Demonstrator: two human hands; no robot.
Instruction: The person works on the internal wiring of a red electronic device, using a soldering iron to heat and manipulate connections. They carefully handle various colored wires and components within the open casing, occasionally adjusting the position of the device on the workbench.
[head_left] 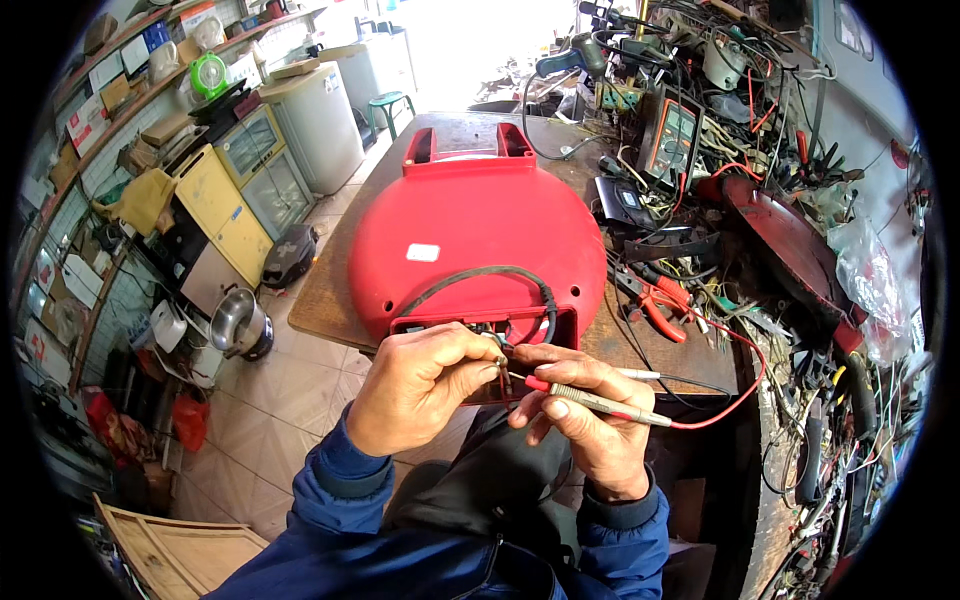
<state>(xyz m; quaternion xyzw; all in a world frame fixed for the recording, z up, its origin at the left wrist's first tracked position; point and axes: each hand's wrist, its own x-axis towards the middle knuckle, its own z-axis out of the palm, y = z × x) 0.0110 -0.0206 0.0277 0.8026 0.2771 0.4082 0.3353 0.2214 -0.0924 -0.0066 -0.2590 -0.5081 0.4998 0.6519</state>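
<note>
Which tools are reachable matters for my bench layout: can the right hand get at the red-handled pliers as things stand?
Probably yes: the pliers lie beyond the right hand with their handles exposed, though a red lead runs nearby. Its grip would likely need to release the test probe first.

Piece (502, 364) in left fingers (462, 343), too small to identify; wiring (489, 328) in red housing (480, 225), just beyond them, partly hidden; wooden panel (180, 552), to their lower left, cut off
</note>
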